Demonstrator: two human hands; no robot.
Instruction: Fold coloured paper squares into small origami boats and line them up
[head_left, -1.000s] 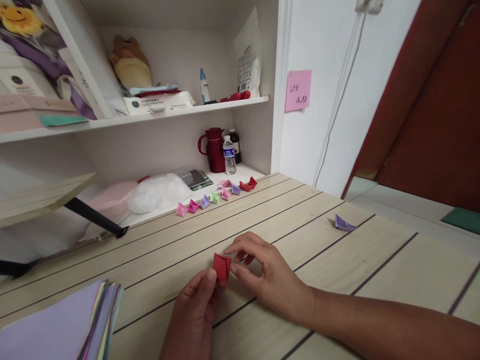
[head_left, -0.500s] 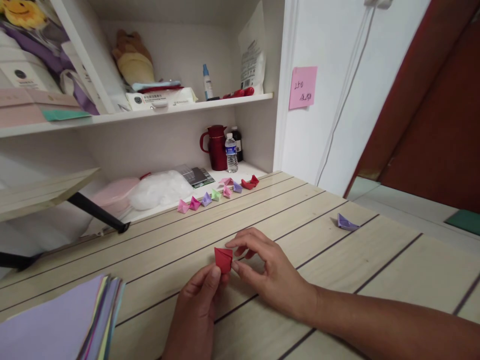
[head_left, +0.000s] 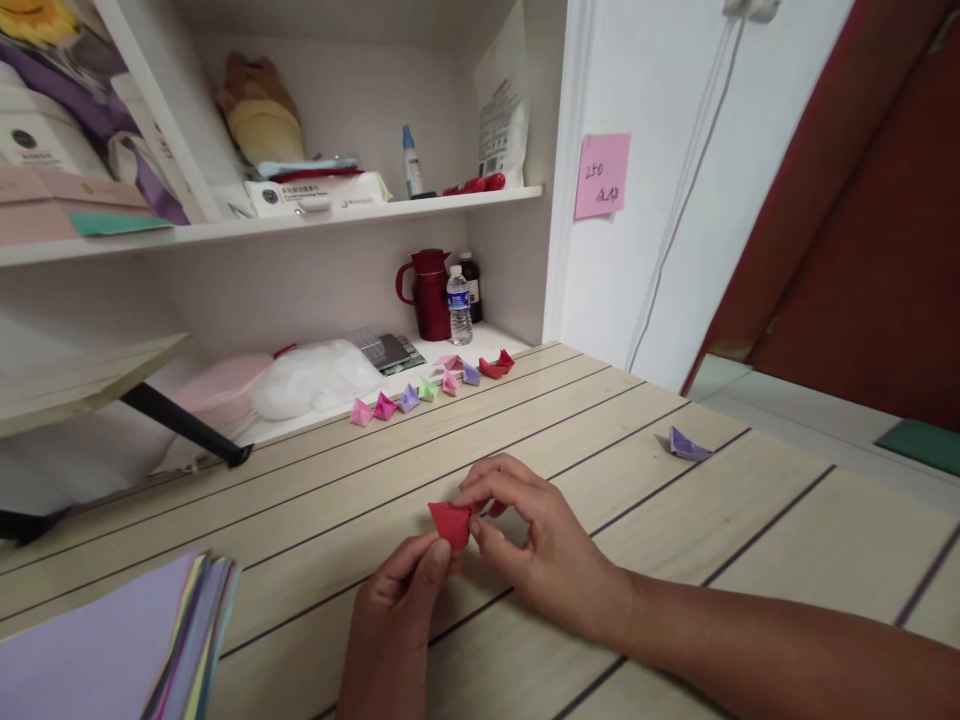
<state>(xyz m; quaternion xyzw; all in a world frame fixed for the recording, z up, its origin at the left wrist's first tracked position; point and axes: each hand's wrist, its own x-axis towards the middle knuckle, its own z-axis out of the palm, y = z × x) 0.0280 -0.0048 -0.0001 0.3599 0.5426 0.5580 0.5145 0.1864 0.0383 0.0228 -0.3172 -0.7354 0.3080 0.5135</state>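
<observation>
A small folded piece of red paper (head_left: 450,525) is held just above the wooden table (head_left: 315,560). My left hand (head_left: 409,590) pinches its lower corner between thumb and fingers. From the right, my right hand (head_left: 529,540) grips its right edge with thumb and forefinger. Behind my hands, several folded paper boats, among them a magenta boat (head_left: 384,406) and a green boat (head_left: 428,389), stand in a row along the table's back edge. A purple paper boat (head_left: 687,444) sits apart at the right.
A stack of coloured paper (head_left: 105,640) lies at the front left. A small raised stand (head_left: 90,385) with black legs is at the left. Behind the table are a plastic bag (head_left: 319,378), a red jug (head_left: 431,295) and a water bottle (head_left: 459,308) under a shelf (head_left: 360,222).
My right thumb and forefinger have closed on the red paper's right edge. The paper has turned slightly and its top now looks more slanted. The view has shifted a little.
</observation>
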